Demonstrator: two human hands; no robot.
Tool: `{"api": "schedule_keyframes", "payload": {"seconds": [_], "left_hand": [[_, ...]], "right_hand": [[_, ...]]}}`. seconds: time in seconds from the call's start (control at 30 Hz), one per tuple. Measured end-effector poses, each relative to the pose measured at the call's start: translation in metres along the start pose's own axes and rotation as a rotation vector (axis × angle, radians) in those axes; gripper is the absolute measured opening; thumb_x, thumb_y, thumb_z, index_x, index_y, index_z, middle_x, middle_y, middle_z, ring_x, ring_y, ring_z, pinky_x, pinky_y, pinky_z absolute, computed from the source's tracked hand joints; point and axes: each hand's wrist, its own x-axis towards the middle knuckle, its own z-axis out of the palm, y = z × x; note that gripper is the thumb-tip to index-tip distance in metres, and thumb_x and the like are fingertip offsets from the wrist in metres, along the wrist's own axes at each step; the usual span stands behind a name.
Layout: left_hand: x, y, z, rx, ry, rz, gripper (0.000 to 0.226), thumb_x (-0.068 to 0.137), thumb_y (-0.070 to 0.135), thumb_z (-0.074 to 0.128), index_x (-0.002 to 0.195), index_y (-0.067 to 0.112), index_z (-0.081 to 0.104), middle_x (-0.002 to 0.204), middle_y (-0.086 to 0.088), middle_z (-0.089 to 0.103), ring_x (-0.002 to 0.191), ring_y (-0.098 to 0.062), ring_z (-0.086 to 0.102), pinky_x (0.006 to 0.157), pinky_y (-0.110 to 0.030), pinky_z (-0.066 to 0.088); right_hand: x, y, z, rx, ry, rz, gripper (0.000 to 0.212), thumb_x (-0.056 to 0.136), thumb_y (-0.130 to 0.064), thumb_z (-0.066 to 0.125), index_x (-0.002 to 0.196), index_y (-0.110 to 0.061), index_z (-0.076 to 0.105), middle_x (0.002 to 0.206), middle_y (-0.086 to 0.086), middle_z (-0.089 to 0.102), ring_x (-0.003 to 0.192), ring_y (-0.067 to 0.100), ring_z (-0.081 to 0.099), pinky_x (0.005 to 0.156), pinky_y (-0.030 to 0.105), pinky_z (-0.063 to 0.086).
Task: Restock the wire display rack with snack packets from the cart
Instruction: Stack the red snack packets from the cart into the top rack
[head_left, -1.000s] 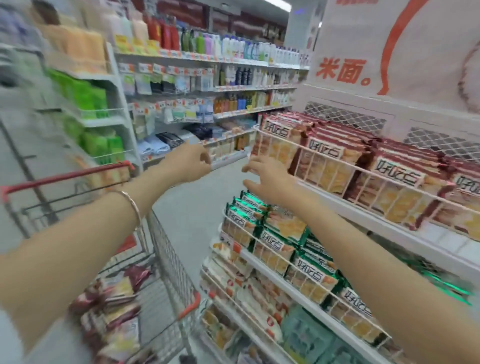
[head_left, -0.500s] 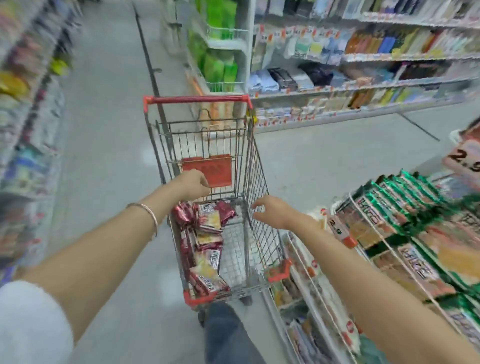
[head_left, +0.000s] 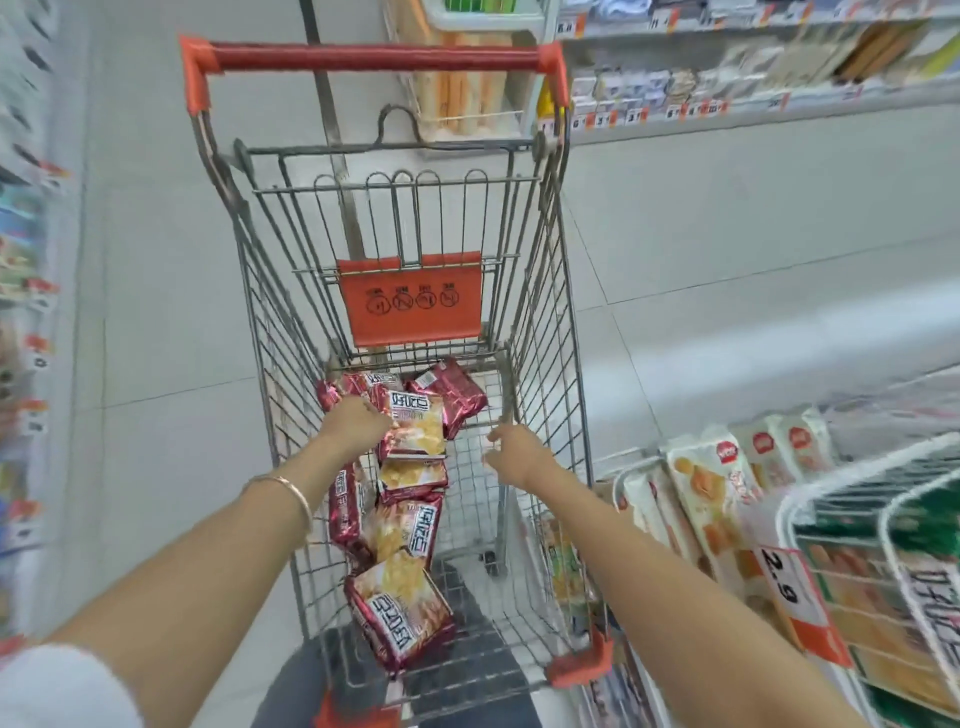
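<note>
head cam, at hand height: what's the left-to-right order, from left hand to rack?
left hand → red packet → right hand → cart side → pale packets → wire rack
</note>
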Motion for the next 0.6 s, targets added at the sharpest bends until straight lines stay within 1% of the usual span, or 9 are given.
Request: {"api": "schedule_keyframes", "payload": {"seconds": [0.1,0.17,0.23,0.27,0.33,0.43,0.47,0.53,0.6], "left_hand": [[0.035,0.007,0.024,-0.078,0.011,-0.145,0.026,0.1,0.022,0.054,0.084,0.002,0.054,0.068,-0.006,0.051,0.053,-0.017,0.048,0.052,-0.027,0.047],[0.058,0.008,0.044,-0.106,0.004,-0.216,0.047,0.099,0.029,0.056,0.123,-0.011,0.048,0.105,-0.022,0.063,0.08,-0.027,0.067,0.069,-0.032,0.055],[0.077,0.004,0.066,-0.135,0.003,-0.283,0.09,0.094,0.039,0.06,0.15,-0.01,0.009,0.147,-0.03,0.039,0.123,-0.04,0.055,0.101,-0.042,0.049],[0.084,0.004,0.075,-0.137,0.01,-0.307,0.104,0.092,0.044,0.062,0.152,-0.007,-0.005,0.153,-0.03,0.03,0.132,-0.043,0.046,0.108,-0.046,0.044],[0.093,0.011,0.086,-0.104,0.041,-0.348,0.109,0.09,0.045,0.064,0.154,-0.001,-0.012,0.156,-0.031,0.02,0.138,-0.047,0.035,0.111,-0.051,0.038],[0.101,0.022,0.088,-0.055,0.098,-0.408,0.102,0.088,0.027,0.073,0.154,0.004,0.0,0.152,-0.03,0.029,0.134,-0.045,0.039,0.105,-0.051,0.042],[0.102,0.026,0.082,-0.116,0.067,-0.429,0.104,0.082,0.025,0.079,0.154,0.005,0.006,0.149,-0.027,0.035,0.131,-0.043,0.044,0.104,-0.049,0.044],[0.105,0.025,0.069,-0.308,-0.009,-0.435,0.098,0.072,0.026,0.087,0.149,0.003,0.029,0.14,-0.02,0.05,0.126,-0.038,0.052,0.102,-0.045,0.047],[0.107,0.022,0.052,-0.448,-0.022,-0.431,0.065,0.071,0.03,0.087,0.122,0.0,0.059,0.122,-0.019,0.064,0.103,-0.033,0.066,0.088,-0.042,0.057]], "right_hand": [[0.032,0.013,0.006,0.099,0.075,0.049,0.044,0.092,-0.013,0.054,0.136,-0.005,0.057,0.141,0.017,0.054,0.122,0.03,0.058,0.102,0.034,0.049],[0.047,0.022,0.011,0.155,0.094,0.073,0.039,0.093,-0.014,0.055,0.131,-0.004,0.06,0.142,0.019,0.051,0.116,0.033,0.061,0.099,0.04,0.052],[0.055,0.029,0.018,0.2,0.12,0.091,0.033,0.096,-0.015,0.056,0.127,-0.006,0.063,0.148,0.018,0.043,0.127,0.033,0.053,0.11,0.04,0.044],[0.058,0.033,0.022,0.203,0.14,0.096,0.03,0.096,-0.014,0.057,0.125,-0.008,0.064,0.151,0.016,0.039,0.135,0.031,0.046,0.115,0.035,0.036],[0.068,0.045,0.029,0.22,0.179,0.102,0.026,0.097,-0.014,0.057,0.121,-0.01,0.066,0.152,0.014,0.038,0.139,0.027,0.041,0.114,0.025,0.03],[0.076,0.057,0.038,0.226,0.156,0.11,0.025,0.1,-0.016,0.056,0.122,-0.007,0.064,0.139,0.006,0.046,0.102,0.009,0.058,0.079,0.003,0.043],[0.078,0.06,0.041,0.233,0.139,0.12,0.025,0.099,-0.016,0.057,0.121,-0.007,0.065,0.137,0.005,0.048,0.098,0.007,0.058,0.075,0.003,0.042],[0.081,0.063,0.045,0.25,0.13,0.14,0.022,0.098,-0.017,0.058,0.118,-0.01,0.066,0.135,0.007,0.053,0.114,0.017,0.059,0.091,0.017,0.044],[0.085,0.059,0.044,0.294,0.14,0.184,0.022,0.099,-0.016,0.056,0.118,-0.01,0.065,0.132,0.008,0.056,0.115,0.022,0.059,0.087,0.023,0.044]]}}
